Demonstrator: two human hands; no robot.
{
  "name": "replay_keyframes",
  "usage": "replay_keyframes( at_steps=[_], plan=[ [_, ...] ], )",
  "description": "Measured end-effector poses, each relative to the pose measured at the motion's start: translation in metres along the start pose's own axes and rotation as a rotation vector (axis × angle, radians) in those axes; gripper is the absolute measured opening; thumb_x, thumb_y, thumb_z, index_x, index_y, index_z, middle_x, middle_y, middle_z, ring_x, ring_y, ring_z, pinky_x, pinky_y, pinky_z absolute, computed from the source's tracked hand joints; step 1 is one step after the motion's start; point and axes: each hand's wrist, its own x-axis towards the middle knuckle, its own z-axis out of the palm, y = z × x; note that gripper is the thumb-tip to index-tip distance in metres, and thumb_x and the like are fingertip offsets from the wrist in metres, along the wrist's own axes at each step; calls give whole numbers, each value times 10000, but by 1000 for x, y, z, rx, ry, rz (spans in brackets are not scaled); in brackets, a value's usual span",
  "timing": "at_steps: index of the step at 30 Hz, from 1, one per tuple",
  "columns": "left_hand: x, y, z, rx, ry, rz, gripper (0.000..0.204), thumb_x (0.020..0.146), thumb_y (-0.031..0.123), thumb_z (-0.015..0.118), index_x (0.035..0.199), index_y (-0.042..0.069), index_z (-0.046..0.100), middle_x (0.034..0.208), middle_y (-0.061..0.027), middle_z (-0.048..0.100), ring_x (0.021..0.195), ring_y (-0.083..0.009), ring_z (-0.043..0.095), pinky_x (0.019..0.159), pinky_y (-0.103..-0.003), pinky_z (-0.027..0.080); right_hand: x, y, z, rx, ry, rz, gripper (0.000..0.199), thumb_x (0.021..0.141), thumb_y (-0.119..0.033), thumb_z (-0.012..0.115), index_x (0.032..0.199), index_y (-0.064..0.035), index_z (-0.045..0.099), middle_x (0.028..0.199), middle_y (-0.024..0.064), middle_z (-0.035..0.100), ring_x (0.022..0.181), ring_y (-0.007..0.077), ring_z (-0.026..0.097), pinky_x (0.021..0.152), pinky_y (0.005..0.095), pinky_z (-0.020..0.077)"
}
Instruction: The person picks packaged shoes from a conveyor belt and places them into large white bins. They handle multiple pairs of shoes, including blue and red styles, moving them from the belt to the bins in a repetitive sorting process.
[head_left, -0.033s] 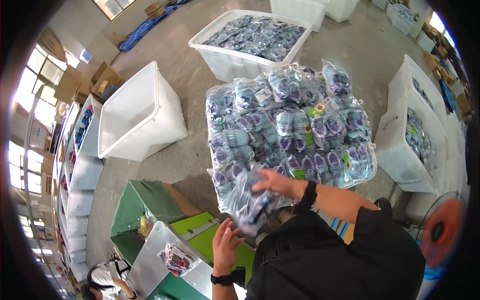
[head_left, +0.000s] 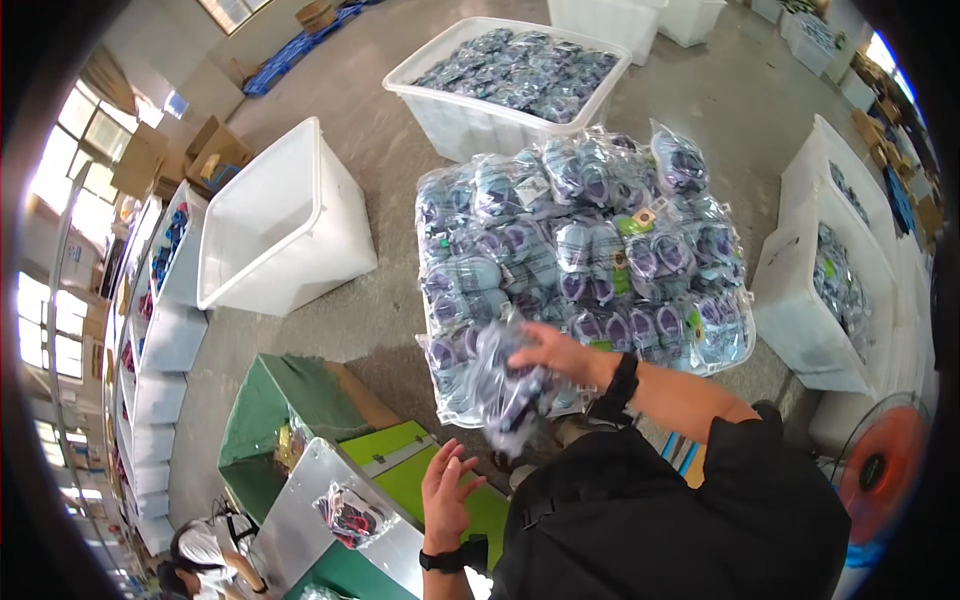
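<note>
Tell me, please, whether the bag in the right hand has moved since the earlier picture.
Yes: judged against the bright green panel, the bag in the right hand has shifted slightly right and up the picture, away from the panel.

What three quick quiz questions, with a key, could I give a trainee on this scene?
1. Which two main colours show on the bagged shoes?
2. True or false: the left hand holds the bag.
3. Where in the view is the fan: (a) upper left, (b) top middle, (c) lower right?

Key:
1. Light blue and purple.
2. False; the right hand holds it, and the left is empty.
3. c.
</note>
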Motion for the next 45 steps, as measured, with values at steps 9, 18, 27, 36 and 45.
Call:
replay_keyframes(
  at_steps=[9, 18, 27, 36, 45],
  plan=[
    [-79, -52, -82, -150, 419, -9, 415, 1052, 237, 593, 1403, 24, 532, 1209, -124, 646, 1025, -225, 663, 811, -372, 566, 80, -54, -131, -1173, 716, -279, 624, 873, -174, 779, 1409, -47, 484, 1249, 167, 596, 1192, 318, 596, 989, 449, 515],
    [-197, -109, -143, -65, 831, -68, 460, 1011, 282, 634, 1388, 36, 538, 1143, -107, 647, 983, -230, 663, 757, -344, 554, 80, 7, -102, -1472, 563, -740, 579, 855, -121, 719, 1390, -65, 506, 1286, 164, 513, 1184, 401, 537, 1004, 472, 467],
    [-285, -168, -205, -8, 898, -115, 508, 973, 212, 679, 1399, -28, 540, 1158, -142, 684, 992, -220, 689, 791, -339, 588, 72, 87, -51, -1320, 175, -651, 516, 804, -13, 666, 1314, -2, 593, 1167, 155, 611, 1034, 313, 632, 866, 368, 535],
    [-379, -263, -308, 302, 1093, -164, 498, 920, 302, 732, 1317, 15, 649, 1104, -185, 751, 981, -287, 732, 841, -391, 586, 66, 149, -2, -1238, -110, -311, 402, 844, -7, 666, 1243, -5, 618, 979, 85, 620, 883, 186, 599, 829, 331, 507],
    [-409, -334, -417, 368, 1136, -323, 557, 866, 394, 740, 1288, 35, 686, 1120, -202, 745, 1062, -362, 709, 934, -423, 555, 63, 206, 89, -1304, -402, -2, 386, 836, -58, 723, 1206, 10, 632, 955, 110, 700, 836, 184, 675, 779, 327, 545]
  ],
)
